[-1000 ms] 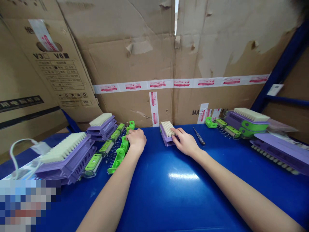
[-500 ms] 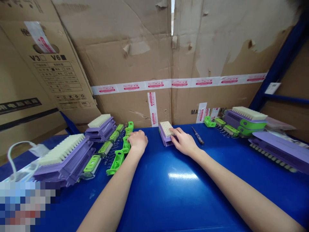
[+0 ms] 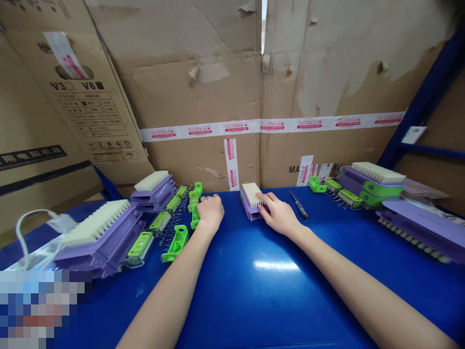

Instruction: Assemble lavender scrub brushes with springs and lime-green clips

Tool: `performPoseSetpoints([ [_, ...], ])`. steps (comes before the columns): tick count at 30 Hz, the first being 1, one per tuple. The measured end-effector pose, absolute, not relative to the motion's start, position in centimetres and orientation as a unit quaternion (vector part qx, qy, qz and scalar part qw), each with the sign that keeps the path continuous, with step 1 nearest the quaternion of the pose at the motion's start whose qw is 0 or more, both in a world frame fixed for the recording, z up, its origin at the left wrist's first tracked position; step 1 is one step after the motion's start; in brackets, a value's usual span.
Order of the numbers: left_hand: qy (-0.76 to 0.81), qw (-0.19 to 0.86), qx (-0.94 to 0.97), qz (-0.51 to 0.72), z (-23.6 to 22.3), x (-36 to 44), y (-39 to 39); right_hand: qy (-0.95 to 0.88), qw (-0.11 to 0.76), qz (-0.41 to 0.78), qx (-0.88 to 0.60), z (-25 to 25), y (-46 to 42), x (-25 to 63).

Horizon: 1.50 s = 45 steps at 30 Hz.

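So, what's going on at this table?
A person's right hand touches a purple brush with cream bristles near the back of the blue table. The left hand is at a row of green brackets; whether it grips one is hidden. A screwdriver lies right of the brush, and more purple brushes lie at both sides.

That glossy blue table (image 3: 254, 305) carries plenty: stacked purple brush heads (image 3: 96, 254) and green brackets (image 3: 177, 244) on the left, one bristled purple block (image 3: 249, 198) mid-frame, a screwdriver (image 3: 299, 205) right of it, more purple parts (image 3: 423, 225) far right.
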<state>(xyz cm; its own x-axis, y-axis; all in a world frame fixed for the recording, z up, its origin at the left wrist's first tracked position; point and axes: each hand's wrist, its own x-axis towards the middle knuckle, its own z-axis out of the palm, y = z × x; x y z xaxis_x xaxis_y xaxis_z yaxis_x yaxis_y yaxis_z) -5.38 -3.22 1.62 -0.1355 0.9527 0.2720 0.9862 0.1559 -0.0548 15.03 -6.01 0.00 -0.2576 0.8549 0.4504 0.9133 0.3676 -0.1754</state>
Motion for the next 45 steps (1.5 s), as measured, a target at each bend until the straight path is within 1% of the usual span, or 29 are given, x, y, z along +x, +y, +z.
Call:
performPoseSetpoints([
  [10, -0.757, 0.118, -0.639, -0.070, 1.6, -5.5, -3.1, -0.791, 0.242, -0.057, -0.559, 0.0, -6.1, 15.1],
  [22, -0.728, 0.103, -0.675, -0.067, 1.8, -3.5, -3.8, -0.792, 0.241, -0.055, -0.558, 0.0, -6.1, 15.1],
  [36, -0.748, 0.137, -0.644, -0.083, 1.6, -4.4, -3.4, -0.793, 0.246, -0.052, -0.555, 0.0, -6.1, 15.1],
  [45, -0.744, 0.134, -0.649, -0.089, 1.7, -3.9, -3.8, -0.791, 0.246, -0.053, -0.557, 0.0, -6.1, 15.0],
])
